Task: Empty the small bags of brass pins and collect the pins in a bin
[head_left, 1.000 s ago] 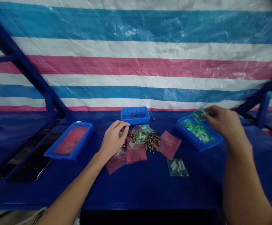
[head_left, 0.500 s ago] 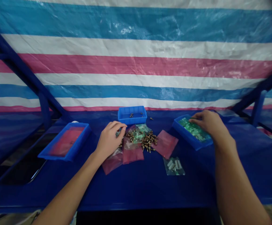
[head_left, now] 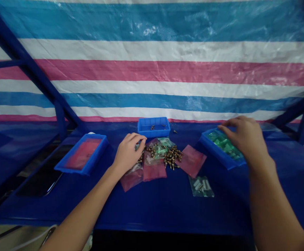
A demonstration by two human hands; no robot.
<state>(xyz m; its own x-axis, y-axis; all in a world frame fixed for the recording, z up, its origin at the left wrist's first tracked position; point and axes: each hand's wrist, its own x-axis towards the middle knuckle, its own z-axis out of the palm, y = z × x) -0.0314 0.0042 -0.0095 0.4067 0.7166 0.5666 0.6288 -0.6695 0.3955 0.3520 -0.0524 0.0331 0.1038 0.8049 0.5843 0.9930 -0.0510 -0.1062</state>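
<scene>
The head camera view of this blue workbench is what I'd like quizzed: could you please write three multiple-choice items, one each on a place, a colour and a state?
1. What is the person's right hand above?
A) the rectangular blue plastic tray of green packets
B) the clear plastic bag of pale parts
C) the small blue tray at the back

2. What colour is the flat bag in the blue plastic tray on the left?
A) green
B) pink
C) white

3. How do the small brass-coloured metal fittings lie?
A) sealed in a bag
B) lined up in a tray
C) loose in a heap

Answers:
1 A, its fingers reach over that tray.
2 B, pink fills the tray.
3 C, they sit piled mid-bench.
</scene>
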